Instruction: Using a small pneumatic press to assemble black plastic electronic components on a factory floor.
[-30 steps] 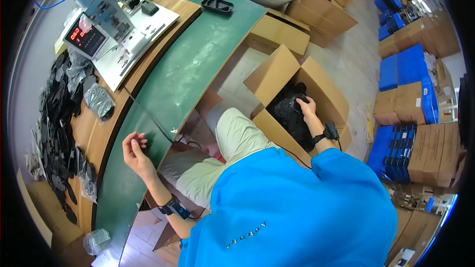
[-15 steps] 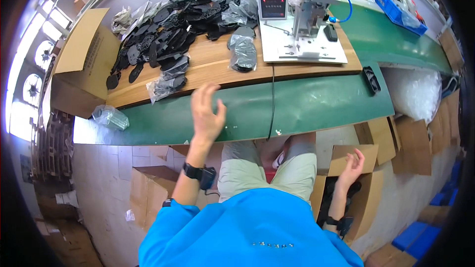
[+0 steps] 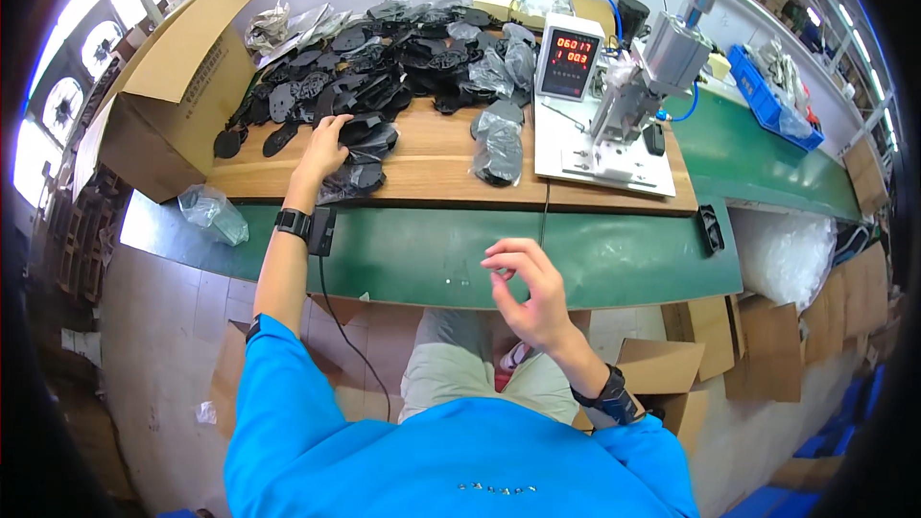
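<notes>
My left hand [image 3: 322, 150] reaches over the wooden board with fingers extended and thumb apart. Its fingertips touch the near edge of a heap of flat, black, sole-shaped pieces [image 3: 403, 62], beside a plastic-wrapped bundle [image 3: 372, 140] of them. A second wrapped bundle [image 3: 355, 182] lies just nearer me. My right hand [image 3: 532, 293] hovers above the front of the green table, fingers curved and a gap between thumb and forefinger, with nothing seen in it. Farther off, another bagged stack of black pieces [image 3: 499, 149] lies on the board, left of a bench press [image 3: 662, 58].
A display box [image 3: 571, 62] with red digits stands by the press's white base. An open cardboard box [image 3: 173, 125] and a crumpled clear bag [image 3: 213, 215] are at left. A black holder [image 3: 710, 229] and a blue crate [image 3: 763, 101] are at right. A cable hangs from my left wrist.
My left hand has moved forward and left from the green tabletop to the black pieces. My right hand has risen from beside the floor box to above the table. The view has shifted.
</notes>
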`<action>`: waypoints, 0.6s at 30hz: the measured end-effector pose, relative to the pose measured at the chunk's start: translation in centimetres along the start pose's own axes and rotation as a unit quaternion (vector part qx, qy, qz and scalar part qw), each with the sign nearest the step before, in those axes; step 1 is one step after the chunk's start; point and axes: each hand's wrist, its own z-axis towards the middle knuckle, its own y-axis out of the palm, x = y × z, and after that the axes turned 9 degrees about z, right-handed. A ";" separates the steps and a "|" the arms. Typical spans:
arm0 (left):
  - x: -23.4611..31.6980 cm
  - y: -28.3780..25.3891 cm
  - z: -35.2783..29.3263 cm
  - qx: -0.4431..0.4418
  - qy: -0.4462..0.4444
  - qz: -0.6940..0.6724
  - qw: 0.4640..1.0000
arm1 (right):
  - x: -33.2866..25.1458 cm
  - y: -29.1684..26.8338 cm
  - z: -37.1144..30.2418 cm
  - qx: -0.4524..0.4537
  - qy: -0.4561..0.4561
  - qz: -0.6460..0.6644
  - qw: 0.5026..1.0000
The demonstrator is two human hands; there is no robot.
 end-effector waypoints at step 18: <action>9.2 -2.6 -11.9 0.011 -0.027 0.067 0.997 | 15.7 3.0 11.8 -0.106 0.100 -0.420 0.896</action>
